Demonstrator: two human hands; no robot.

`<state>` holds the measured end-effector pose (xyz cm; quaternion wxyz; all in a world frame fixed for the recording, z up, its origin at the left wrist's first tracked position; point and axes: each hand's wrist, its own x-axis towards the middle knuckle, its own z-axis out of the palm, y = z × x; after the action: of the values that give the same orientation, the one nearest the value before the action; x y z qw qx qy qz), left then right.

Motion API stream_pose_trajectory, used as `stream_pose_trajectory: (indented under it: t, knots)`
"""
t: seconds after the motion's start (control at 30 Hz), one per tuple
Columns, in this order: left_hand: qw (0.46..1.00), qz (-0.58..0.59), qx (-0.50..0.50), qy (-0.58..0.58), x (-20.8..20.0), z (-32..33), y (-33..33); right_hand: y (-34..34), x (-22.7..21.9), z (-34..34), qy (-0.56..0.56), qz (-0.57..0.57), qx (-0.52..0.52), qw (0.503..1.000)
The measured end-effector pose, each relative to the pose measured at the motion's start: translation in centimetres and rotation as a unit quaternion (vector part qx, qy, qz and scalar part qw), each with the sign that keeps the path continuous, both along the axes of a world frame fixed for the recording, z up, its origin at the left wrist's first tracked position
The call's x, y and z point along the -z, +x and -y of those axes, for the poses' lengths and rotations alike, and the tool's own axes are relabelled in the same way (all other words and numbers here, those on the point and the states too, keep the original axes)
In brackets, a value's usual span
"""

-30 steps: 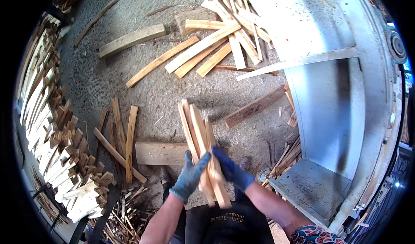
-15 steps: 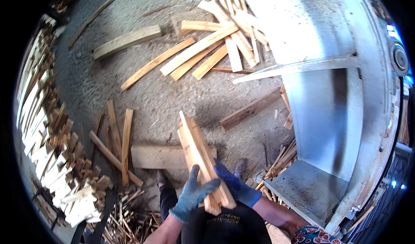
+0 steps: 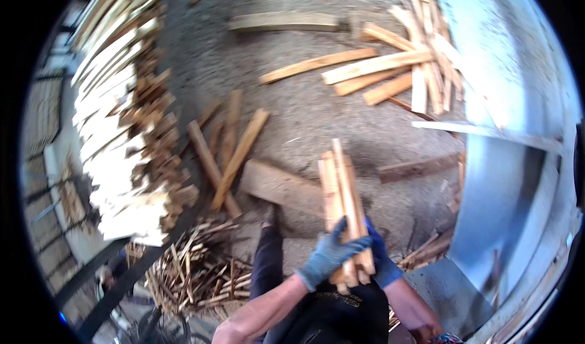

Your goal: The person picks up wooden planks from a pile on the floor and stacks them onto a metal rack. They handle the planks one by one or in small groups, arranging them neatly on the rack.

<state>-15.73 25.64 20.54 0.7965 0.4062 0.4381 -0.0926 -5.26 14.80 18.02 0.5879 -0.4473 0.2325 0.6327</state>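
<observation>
Between my two gloved hands is a bundle of wooden slats (image 3: 341,188), held upright in front of my body with its lower ends near my dark clothing. My left hand (image 3: 334,252), in a grey-blue glove, wraps the bundle from the left, thumb and fingers across its front. On the other side my right hand (image 3: 381,255), in a darker blue glove, grips the slats; its fingers are partly hidden behind the wood. Behind the bundle a thick wooden board (image 3: 280,185) lies on the concrete floor.
A tall stack of slats (image 3: 116,143) stands along the left. Scrap sticks (image 3: 195,271) are heaped at the lower left. Loose slats (image 3: 231,149) lie left of centre, and a pile of slats (image 3: 390,70) lies far right. A metal machine housing (image 3: 506,179) borders the right side.
The view has turned left, so the floor and machine appear shifted right and more of the left stack shows. The bundle stands more upright, still in both hands.
</observation>
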Motion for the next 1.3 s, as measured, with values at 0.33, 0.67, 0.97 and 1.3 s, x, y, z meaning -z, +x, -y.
stream_pose_trajectory:
  t: [0.33, 0.67, 0.97, 1.3]
  knots:
    - [0.969, 0.168, -0.084, 0.162, 6.3, 1.5, -2.7, 1.2, 1.5, -4.8, -0.073, 0.048, -0.151, 0.985]
    - [0.950, 0.036, -0.248, 0.187, -14.2, -14.9, -11.4, -7.9, -17.4, -25.1, 0.090, 0.287, -0.289, 0.909]
    - [0.748, 0.065, -0.497, 0.435, -21.5, -33.0, -16.9, -14.8, -25.4, -52.5, 0.411, 0.247, -0.463, 0.746]
    - [0.670, -0.192, -0.588, 0.411, -5.1, -51.4, -24.3, -17.0, -12.0, -68.9, 0.481, 0.410, -0.474, 0.613]
